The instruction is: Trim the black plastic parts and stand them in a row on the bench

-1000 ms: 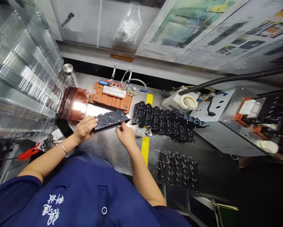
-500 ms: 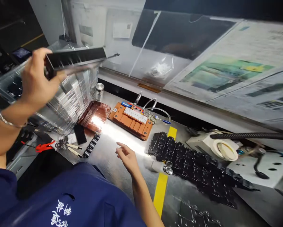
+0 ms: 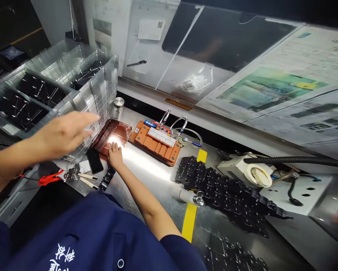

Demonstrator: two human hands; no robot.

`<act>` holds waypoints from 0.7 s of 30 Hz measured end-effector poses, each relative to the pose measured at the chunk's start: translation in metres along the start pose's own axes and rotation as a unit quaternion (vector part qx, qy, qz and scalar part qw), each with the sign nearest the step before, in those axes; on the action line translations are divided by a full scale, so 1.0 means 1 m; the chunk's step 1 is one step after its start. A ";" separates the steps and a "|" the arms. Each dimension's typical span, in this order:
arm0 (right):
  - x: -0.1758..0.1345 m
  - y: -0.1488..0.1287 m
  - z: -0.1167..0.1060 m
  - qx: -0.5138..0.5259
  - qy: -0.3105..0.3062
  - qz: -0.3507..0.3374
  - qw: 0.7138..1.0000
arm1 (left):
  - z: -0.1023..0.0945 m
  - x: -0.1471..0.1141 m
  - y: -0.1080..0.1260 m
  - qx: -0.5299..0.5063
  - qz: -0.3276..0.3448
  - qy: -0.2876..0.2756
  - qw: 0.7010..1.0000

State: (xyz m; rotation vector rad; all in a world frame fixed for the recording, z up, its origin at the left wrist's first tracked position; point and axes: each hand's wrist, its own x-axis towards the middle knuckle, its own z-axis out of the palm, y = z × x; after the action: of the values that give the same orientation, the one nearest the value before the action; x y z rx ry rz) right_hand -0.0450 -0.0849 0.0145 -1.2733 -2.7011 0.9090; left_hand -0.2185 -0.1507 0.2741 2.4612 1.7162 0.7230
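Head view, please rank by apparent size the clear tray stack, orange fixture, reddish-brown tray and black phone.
1. Clear tray stack: clearly largest.
2. Orange fixture and reddish-brown tray: unranked; they look close, and the right hand covers part of the tray.
3. Black phone: smallest.

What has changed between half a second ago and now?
The left hand has let go of the black part it held over the clear trays and moved down and right in view. Which of the black parts now showing there it was, I can't tell. The right hand has swung left over the bench to the brown tray. The orange fixture and phone stayed put.
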 end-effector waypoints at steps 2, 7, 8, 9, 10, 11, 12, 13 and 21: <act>0.001 0.003 0.002 -0.014 -0.016 -0.002 1.000 | 0.033 -0.029 0.017 -0.128 -0.094 -0.061 0.985; -0.022 0.011 -0.015 -0.007 -0.014 0.000 1.000 | 0.148 -0.055 -0.023 -0.401 -0.518 -0.126 0.745; -0.031 0.011 -0.019 -0.004 -0.010 -0.002 1.000 | 0.168 -0.051 -0.034 -0.423 -0.531 -0.122 0.724; -0.042 0.009 -0.023 -0.001 -0.007 -0.007 1.000 | 0.186 -0.045 -0.042 -0.442 -0.535 -0.115 0.711; -0.054 0.008 -0.026 0.002 -0.006 -0.015 1.000 | 0.200 -0.039 -0.048 -0.460 -0.536 -0.104 0.700; -0.066 0.006 -0.029 0.003 -0.008 -0.023 1.000 | 0.211 -0.033 -0.050 -0.473 -0.535 -0.090 0.694; -0.077 0.005 -0.032 0.007 -0.014 -0.037 0.999 | 0.220 -0.027 -0.050 -0.482 -0.530 -0.074 0.693; -0.087 0.005 -0.036 0.020 -0.023 -0.059 0.998 | 0.226 -0.022 -0.047 -0.487 -0.523 -0.058 0.697; -0.092 0.020 -0.064 0.245 0.200 -0.017 0.948 | 0.225 -0.020 0.018 -0.492 -0.349 -0.091 0.792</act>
State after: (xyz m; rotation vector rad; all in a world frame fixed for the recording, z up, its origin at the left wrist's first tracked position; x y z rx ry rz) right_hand 0.0470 -0.1081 0.0778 -1.1434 -2.0143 1.0851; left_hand -0.1170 -0.1267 0.0728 1.0541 1.4243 0.8934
